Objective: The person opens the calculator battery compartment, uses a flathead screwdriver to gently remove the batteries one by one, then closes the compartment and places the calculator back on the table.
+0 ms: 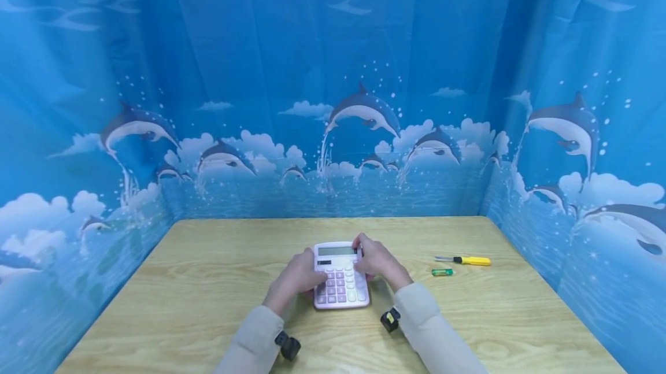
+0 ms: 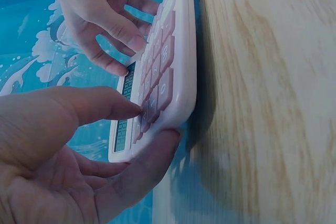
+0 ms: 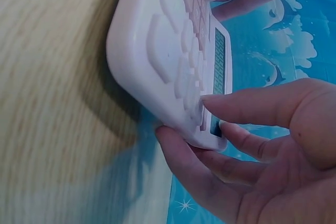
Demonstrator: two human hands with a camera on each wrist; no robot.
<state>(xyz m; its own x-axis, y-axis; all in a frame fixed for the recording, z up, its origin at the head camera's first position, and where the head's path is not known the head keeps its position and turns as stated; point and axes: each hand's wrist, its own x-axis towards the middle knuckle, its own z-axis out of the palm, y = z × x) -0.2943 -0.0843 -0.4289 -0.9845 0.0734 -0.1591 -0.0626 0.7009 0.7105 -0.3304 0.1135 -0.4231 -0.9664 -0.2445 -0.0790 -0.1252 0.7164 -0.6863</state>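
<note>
A pale pink calculator (image 1: pixel 340 278) is held face up above the table between both hands, its screen end away from me. My left hand (image 1: pixel 299 274) grips its left side, thumb on the mauve number keys and other fingers at the edge and underneath. On the opposite side my right hand (image 1: pixel 377 258) holds it, thumb over the white keys and one finger at the top corner by the display (image 3: pixel 219 66). In the left wrist view, the calculator's near edge (image 2: pixel 184 77) stands apart from the tabletop, with a shadow beside it.
On the wooden table (image 1: pixel 208 281), a screwdriver (image 1: pixel 470 260) with a yellow handle lies to the right. A small green battery (image 1: pixel 442 272) lies just in front of it. Blue dolphin-print curtains (image 1: pixel 291 73) enclose the back and sides. Black cameras (image 1: pixel 288 346) sit on both wrists.
</note>
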